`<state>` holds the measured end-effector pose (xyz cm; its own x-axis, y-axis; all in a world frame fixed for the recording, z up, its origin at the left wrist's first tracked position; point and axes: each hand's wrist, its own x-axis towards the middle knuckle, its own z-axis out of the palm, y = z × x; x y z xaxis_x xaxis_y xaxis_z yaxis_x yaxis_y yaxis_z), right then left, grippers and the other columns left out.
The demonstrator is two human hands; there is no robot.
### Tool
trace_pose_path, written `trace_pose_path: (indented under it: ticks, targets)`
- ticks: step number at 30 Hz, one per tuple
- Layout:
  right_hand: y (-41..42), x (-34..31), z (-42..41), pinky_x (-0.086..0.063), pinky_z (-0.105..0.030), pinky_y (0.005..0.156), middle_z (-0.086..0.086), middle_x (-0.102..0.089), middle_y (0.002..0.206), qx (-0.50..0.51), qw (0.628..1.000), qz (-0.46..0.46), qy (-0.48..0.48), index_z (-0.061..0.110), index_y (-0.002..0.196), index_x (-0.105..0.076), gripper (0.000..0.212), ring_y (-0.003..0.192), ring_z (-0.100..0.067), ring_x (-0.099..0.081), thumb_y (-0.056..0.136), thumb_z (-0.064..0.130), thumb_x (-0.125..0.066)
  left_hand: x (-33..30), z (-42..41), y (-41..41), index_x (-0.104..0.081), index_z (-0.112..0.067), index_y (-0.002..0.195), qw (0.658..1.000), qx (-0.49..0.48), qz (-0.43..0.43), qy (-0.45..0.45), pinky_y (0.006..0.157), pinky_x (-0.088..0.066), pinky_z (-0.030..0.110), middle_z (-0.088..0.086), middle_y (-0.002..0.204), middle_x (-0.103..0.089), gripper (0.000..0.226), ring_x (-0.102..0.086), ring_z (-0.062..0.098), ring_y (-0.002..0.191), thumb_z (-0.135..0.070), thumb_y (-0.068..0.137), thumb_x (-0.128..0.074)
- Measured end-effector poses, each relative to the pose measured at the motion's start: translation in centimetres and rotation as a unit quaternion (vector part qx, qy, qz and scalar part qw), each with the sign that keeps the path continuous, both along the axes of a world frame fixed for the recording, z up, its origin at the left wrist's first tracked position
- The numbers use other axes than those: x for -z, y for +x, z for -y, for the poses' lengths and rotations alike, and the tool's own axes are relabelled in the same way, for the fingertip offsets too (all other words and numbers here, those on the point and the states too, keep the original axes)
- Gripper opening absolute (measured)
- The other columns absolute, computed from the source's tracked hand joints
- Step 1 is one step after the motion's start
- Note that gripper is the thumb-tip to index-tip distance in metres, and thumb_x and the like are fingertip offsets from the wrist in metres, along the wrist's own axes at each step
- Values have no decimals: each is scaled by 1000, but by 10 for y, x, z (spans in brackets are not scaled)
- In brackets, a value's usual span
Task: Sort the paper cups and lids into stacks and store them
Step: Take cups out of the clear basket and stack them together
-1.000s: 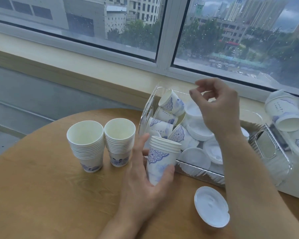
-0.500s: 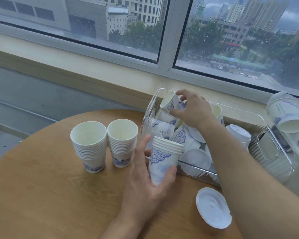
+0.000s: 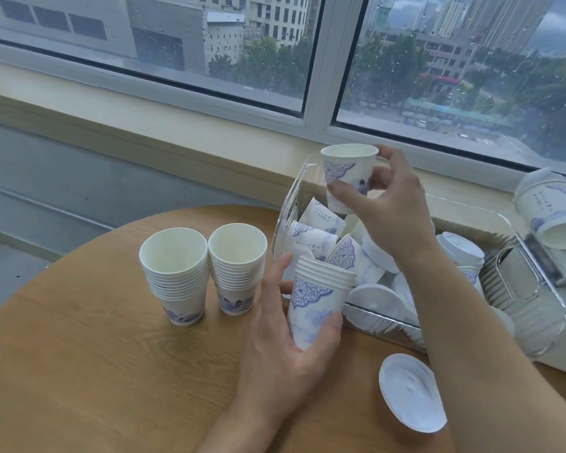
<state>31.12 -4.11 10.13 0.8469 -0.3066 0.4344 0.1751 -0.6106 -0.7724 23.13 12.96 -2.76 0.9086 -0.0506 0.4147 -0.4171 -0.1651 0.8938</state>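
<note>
My left hand (image 3: pixel 281 354) grips a short stack of white paper cups with blue patterns (image 3: pixel 317 302), held upright just above the round wooden table (image 3: pixel 79 371). My right hand (image 3: pixel 392 204) holds a single paper cup (image 3: pixel 347 171) upright in the air above the clear plastic bin (image 3: pixel 536 308). Loose cups (image 3: pixel 317 237) and white lids (image 3: pixel 376 299) lie jumbled inside the bin. Two taller cup stacks, one on the left (image 3: pixel 175 273) and one beside it (image 3: pixel 237 266), stand on the table. A single white lid (image 3: pixel 410 392) lies on the table in front of the bin.
The bin sits at the table's far right edge, against the window sill (image 3: pixel 209 152). More cups in a clear wrapper (image 3: pixel 553 210) lie at the right beyond the bin. Bare tabletop spreads in front of and left of the stacks.
My right hand reached down into the bin, took hold of one cup and has lifted it up above the bin. My left hand and its stack stayed almost still.
</note>
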Motion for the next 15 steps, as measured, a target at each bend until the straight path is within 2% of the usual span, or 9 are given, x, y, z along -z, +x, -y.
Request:
trace_pose_path:
  ticks: [3, 4, 7, 11, 15]
  targets:
    - [-28, 2, -3, -62, -46, 92, 0, -80, 105, -71, 991, -1, 115, 21, 130, -59, 56, 99, -21, -76, 83, 32, -89, -1, 0, 0, -34, -45, 153, 1000, 0, -2, 0, 88, -58, 44, -13, 121, -62, 84, -70, 17, 101, -56, 80, -74]
    - [-37, 5, -2, -62, -48, 93, -1, -80, 107, -80, 986, -2, 145, 24, 132, -58, 61, 102, -25, -75, 80, 33, -88, -1, 0, 0, -34, -45, 153, 1000, 0, -2, 0, 88, -58, 44, -13, 121, -62, 84, -70, 17, 101, -56, 80, -74]
    - [-59, 13, -3, -60, -44, 93, -4, -79, 109, -100, 974, -13, 202, 31, 136, -55, 72, 105, -28, -74, 72, 42, -86, -2, 0, -1, -33, -45, 153, 1000, 4, -1, -1, 89, -58, 45, -13, 123, -62, 84, -69, 17, 103, -56, 81, -74]
    - [-73, 22, -2, -60, -35, 91, -5, -78, 111, -135, 967, -31, 214, 27, 135, -59, 62, 106, -22, -74, 78, 30, -82, -3, 0, -1, -33, -45, 153, 1000, 2, 0, -1, 89, -58, 45, -10, 125, -62, 84, -69, 18, 105, -56, 81, -74]
    - [-76, 25, 0, -60, -30, 92, -5, -78, 114, -146, 963, -37, 224, 24, 136, -58, 60, 109, -21, -73, 80, 27, -79, -2, 0, -2, -33, -45, 153, 1000, 5, 0, 0, 88, -59, 45, -10, 123, -63, 84, -70, 19, 104, -57, 80, -74]
